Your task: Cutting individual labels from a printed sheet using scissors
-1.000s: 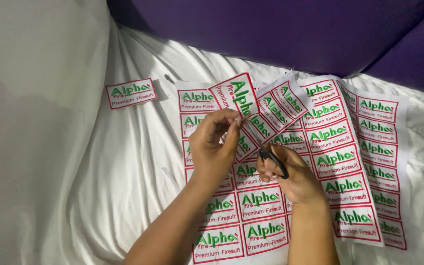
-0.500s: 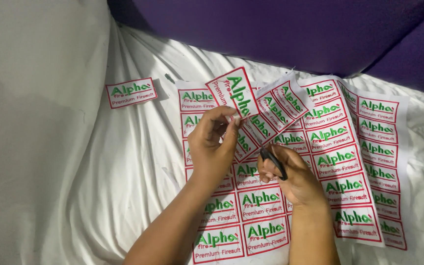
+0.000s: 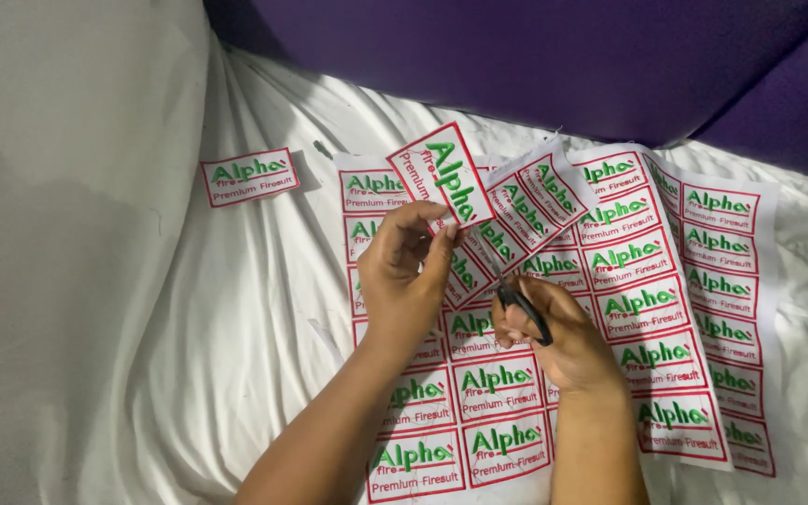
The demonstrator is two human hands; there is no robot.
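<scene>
one label now lifts free, pinched in my left hand fingers; right hand grips scissors over the sheet.

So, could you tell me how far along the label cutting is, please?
Done: one cut label lies apart on the white cloth. In hand: the left hand lifts a label strip, and the right hand holds scissors to it. Left: nearly the whole label sheet is uncut.
</scene>
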